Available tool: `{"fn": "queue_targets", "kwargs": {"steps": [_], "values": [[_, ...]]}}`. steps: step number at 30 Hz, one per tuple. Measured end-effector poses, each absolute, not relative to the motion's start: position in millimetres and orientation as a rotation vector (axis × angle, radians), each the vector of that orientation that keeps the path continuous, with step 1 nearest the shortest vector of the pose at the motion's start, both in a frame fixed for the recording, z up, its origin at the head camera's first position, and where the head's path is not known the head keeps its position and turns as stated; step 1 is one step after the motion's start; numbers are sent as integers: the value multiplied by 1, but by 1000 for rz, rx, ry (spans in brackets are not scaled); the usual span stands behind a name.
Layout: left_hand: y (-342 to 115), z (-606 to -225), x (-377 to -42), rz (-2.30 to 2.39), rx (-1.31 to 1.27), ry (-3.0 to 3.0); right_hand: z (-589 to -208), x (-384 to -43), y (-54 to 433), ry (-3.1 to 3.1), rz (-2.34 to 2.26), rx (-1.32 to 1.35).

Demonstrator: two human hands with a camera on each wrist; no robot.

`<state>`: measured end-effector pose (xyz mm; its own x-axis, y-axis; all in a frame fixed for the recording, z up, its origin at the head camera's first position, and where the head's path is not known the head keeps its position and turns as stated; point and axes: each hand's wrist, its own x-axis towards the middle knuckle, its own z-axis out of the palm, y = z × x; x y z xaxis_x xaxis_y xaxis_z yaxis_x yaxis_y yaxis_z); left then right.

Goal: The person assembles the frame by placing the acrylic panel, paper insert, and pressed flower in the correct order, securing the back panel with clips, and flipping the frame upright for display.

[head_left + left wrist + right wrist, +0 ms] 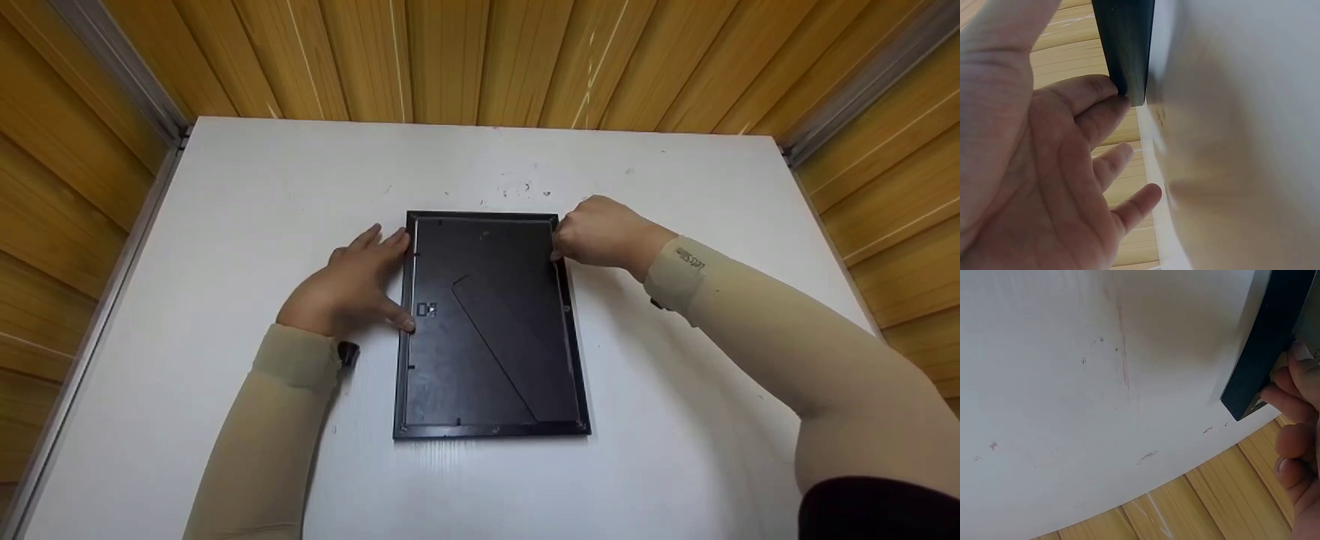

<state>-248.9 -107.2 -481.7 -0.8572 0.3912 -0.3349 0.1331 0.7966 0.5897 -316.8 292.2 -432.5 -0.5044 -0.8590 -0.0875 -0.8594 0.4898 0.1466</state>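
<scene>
A black picture frame (495, 352) lies back side up on the white table, its backing board and slanted easel stand facing me. Small dark tabs (458, 421) sit along the inner rim. My left hand (349, 281) rests against the frame's left side, fingers and thumb spread along it. The left wrist view shows the fingertips of this left hand (1067, 152) touching the frame's outer edge (1126, 45). My right hand (604, 234), fingers curled, grips the upper right edge. In the right wrist view, thumb and forefinger meet the frame (1269, 343) at its inner rim; what lies under them is hidden.
The white table (262, 187) has several dark specks and scuffs beyond the frame. Wood-patterned panels (450, 60) stand behind the table and on both sides, with grey metal posts (124, 67) at the corners.
</scene>
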Motion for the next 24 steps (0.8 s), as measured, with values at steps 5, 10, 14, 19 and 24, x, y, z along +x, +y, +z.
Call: {"fn": "queue_targets", "kwargs": {"steps": [5, 10, 14, 19, 24], "values": [[-108, -482, -248, 792, 368, 2533, -427, -316, 284, 2682, 372, -1515], [-107, -482, -247, 783, 355, 2527, -423, -314, 276, 2649, 482, -1463], [-108, -483, -247, 775, 353, 2523, -420, -312, 266, 2618, 586, -1401], [-108, -483, -249, 766, 376, 2535, -418, -311, 255, 2596, 684, -1369], [-106, -481, -249, 744, 397, 2546, -417, -310, 247, 2599, 726, -1380]]}}
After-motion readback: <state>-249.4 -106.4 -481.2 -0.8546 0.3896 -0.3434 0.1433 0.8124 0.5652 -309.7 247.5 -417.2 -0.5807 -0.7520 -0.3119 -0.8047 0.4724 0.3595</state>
